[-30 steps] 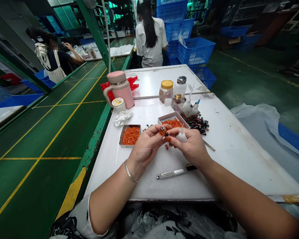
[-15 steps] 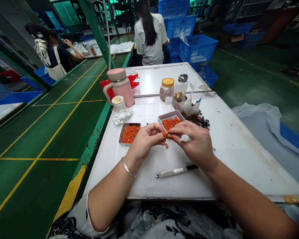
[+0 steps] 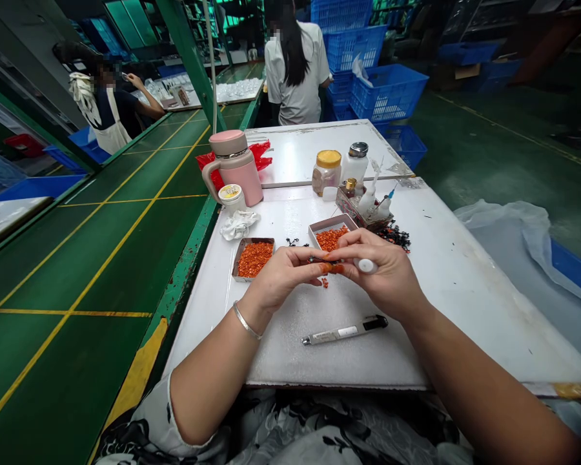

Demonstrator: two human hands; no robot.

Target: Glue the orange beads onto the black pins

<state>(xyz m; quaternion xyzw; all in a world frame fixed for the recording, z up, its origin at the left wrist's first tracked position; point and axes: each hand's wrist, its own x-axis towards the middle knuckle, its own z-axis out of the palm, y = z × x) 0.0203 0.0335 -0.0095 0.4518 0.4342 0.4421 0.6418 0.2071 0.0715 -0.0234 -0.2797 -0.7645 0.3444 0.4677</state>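
Over the middle of the white table, my left hand [image 3: 286,272] and my right hand [image 3: 385,268] meet at the fingertips. A small thin black piece [image 3: 314,259] shows in the closed fingers of my left hand. My right hand is wrapped round a small white bottle [image 3: 366,265]; only its rounded end shows, and its thumb and forefinger are at the black piece. Just below the fingertips lie a few loose orange bits [image 3: 325,282]. Behind them stands an open box of orange pieces [image 3: 333,237]; a second tray of orange pieces [image 3: 255,259] sits beside my left hand.
A utility knife [image 3: 345,331] lies in front of my hands. Black pieces [image 3: 397,237] are heaped at the right, by a box of small bottles [image 3: 361,210]. Jars [image 3: 326,173] and a pink flask [image 3: 242,171] stand farther back. A green conveyor [image 3: 106,258] runs along the left.
My right hand has turned slightly, and the black piece shows more clearly at the fingertips. Small black sprigs behind my left hand and the knife's dark end have come into view.
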